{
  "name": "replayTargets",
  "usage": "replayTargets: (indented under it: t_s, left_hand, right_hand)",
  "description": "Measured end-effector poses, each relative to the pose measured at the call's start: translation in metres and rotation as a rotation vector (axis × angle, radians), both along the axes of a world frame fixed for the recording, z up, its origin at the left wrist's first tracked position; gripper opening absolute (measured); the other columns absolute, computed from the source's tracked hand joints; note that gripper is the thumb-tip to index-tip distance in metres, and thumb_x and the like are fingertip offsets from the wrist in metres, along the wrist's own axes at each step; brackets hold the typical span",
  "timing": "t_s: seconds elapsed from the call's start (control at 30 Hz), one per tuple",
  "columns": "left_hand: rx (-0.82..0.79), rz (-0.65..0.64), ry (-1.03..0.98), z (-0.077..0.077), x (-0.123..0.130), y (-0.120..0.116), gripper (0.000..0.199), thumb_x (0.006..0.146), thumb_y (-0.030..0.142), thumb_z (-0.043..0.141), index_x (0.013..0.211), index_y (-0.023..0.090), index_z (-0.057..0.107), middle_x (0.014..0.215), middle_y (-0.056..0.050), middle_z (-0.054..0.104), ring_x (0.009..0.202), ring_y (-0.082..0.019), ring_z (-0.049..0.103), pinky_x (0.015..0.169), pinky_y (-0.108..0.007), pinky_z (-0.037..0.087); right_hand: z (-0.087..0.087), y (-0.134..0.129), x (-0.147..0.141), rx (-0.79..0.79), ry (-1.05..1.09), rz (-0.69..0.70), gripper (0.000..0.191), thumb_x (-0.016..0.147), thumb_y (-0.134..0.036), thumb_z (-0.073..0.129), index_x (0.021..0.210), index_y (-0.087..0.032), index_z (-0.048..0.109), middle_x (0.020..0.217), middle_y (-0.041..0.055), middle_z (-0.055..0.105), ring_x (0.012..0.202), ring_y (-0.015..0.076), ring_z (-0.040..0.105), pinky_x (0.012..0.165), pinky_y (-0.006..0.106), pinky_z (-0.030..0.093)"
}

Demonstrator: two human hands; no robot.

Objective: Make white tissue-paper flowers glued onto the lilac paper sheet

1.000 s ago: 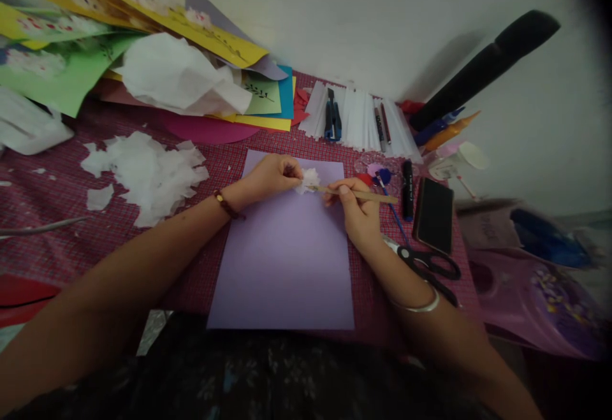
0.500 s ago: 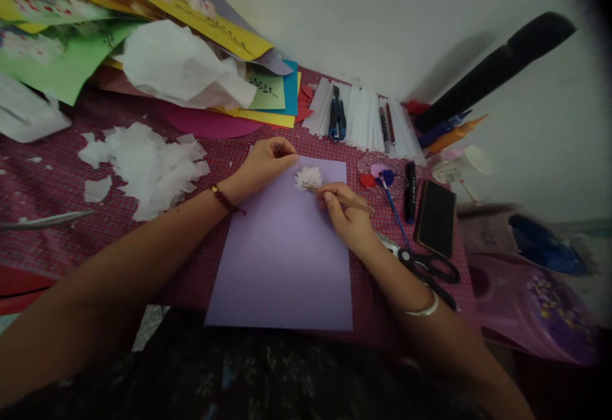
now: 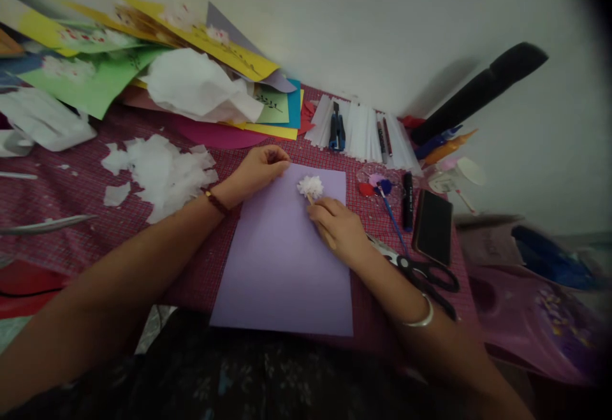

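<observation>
A sheet of purple paper (image 3: 287, 273) lies on the table in front of me. Near its top edge sits a small ruffled white paper flower (image 3: 310, 187). My right hand (image 3: 337, 229) is closed round a thin wooden stick (image 3: 310, 199), whose tip meets the flower's lower edge; most of the stick is hidden by the fingers. At the sheet's upper left corner is my left hand (image 3: 261, 171), thumb and fingers pressed together in a pinch. Whatever is between them, if anything, is too small to make out.
Cut white tissue pieces (image 3: 165, 171) lie at left, below crumpled white tissue (image 3: 191, 85) and coloured cards (image 3: 109, 82). On the right are scissors (image 3: 421, 270), a phone (image 3: 433, 225), a marker (image 3: 407, 202), a blue brush (image 3: 393, 216), paint dabs, a cutter (image 3: 337, 130) and white sticks (image 3: 361, 130).
The wooden stick has swung from pointing left to pointing up at the flower, and my right hand has turned and moved lower. My left hand stays at the sheet's corner.
</observation>
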State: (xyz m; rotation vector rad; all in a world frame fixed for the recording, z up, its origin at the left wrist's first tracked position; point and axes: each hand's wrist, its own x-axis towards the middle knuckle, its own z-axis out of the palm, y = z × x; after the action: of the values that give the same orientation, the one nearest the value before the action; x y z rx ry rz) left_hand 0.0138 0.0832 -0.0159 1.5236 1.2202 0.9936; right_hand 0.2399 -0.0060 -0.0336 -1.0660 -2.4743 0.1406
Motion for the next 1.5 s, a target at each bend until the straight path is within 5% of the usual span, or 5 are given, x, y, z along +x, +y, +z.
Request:
replayTargets:
  t_s: [0.23,0.5,1.03,1.33,1.5]
  left_hand:
    - [0.098,0.203,0.059,0.057,-0.087,-0.006,0.006,0.083,0.016,0.061,0.077,0.014,0.061,0.067,-0.001,0.060,0.056,-0.008,0.051,0.056,-0.024,0.041]
    - [0.049,0.167,0.520,0.037,-0.148,-0.014,0.008,0.078,0.023,0.062,0.076,0.016,0.062,0.070,-0.003,0.062,0.061,-0.012,0.051,0.059,-0.027,0.039]
    - [0.107,0.261,0.941,0.012,-0.150,0.017,0.006,0.062,0.018,0.066,0.063,0.019,0.060,0.063,-0.001,0.056,0.058,-0.015,0.045,0.061,-0.029,0.033]
    - [0.320,0.288,0.762,0.074,-0.113,-0.011,0.005,0.074,0.015,0.065,0.075,0.013,0.061,0.063,0.001,0.058,0.064,-0.010,0.044,0.065,-0.026,0.034]
    - [0.213,-0.138,0.418,0.075,-0.039,-0.025,0.007,0.074,0.015,0.064,0.072,0.017,0.057,0.064,0.001,0.055,0.062,-0.011,0.047,0.059,-0.025,0.036]
  right_hand:
    - [-0.006,0.002,0.004,-0.292,0.697,-0.217,0.022,0.099,-0.032,0.046,0.093,-0.021,0.064,0.080,0.0029,0.066,0.072,0.0168,0.063,0.066,0.030,0.050]
    - [-0.008,0.006,0.002,-0.549,0.902,-0.277,0.026,0.095,-0.042,0.052,0.089,-0.020,0.064,0.075,0.0027,0.066,0.065,0.0161,0.062,0.064,0.032,0.051]
    - [-0.006,0.005,0.000,-0.516,0.848,-0.184,0.028,0.095,-0.044,0.052,0.085,-0.021,0.064,0.070,0.0034,0.065,0.062,0.0178,0.062,0.059,0.034,0.052]
    - [-0.003,0.007,0.002,-0.519,0.977,-0.235,0.027,0.093,-0.044,0.055,0.080,-0.021,0.060,0.063,0.0001,0.061,0.059,0.0158,0.059,0.058,0.031,0.049]
    - [-0.005,0.010,0.005,-0.509,1.017,-0.291,0.029,0.093,-0.046,0.053,0.078,-0.021,0.056,0.061,-0.0015,0.061,0.056,0.0148,0.058,0.057,0.029,0.049]
